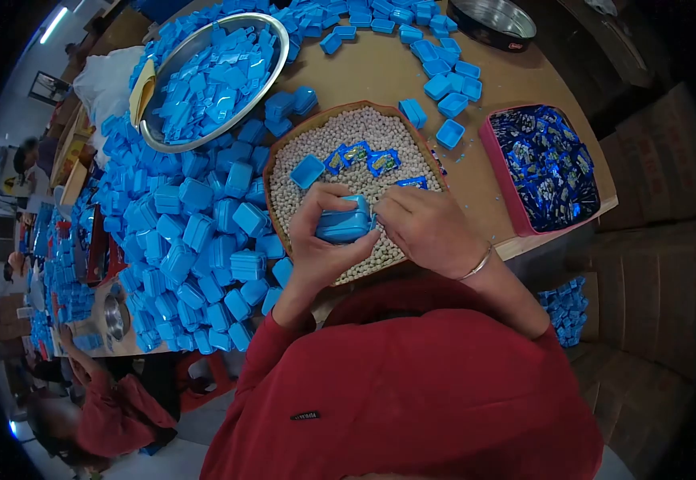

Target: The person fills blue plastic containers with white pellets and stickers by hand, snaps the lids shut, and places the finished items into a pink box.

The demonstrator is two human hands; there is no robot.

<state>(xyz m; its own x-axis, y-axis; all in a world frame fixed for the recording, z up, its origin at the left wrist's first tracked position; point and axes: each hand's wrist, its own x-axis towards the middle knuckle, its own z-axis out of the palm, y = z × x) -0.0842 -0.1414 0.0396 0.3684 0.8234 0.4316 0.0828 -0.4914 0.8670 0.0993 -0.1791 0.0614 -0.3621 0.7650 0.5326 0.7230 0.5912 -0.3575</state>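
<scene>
My left hand (316, 240) is wrapped round a small blue plastic case (344, 221), held over a tray (277, 232) of pale round beads or pellets (300, 136). At the right end of the case, my right hand (426, 228) has its fingers pinched together; what they grip, if anything, is too small to make out. An open blue box (307, 171) lies on the pellets at the left. Near it are blue printed packets (383, 162), with one more packet (412, 183) beyond my right hand.
Blue cases (196, 196) are heaped on the left. Behind them stands a metal bowl (284, 60) of flat blue pieces. A pink box (504, 180) of dark packets is on the right, near loose blue boxes (450, 134). Another person (116, 412) sits at lower left.
</scene>
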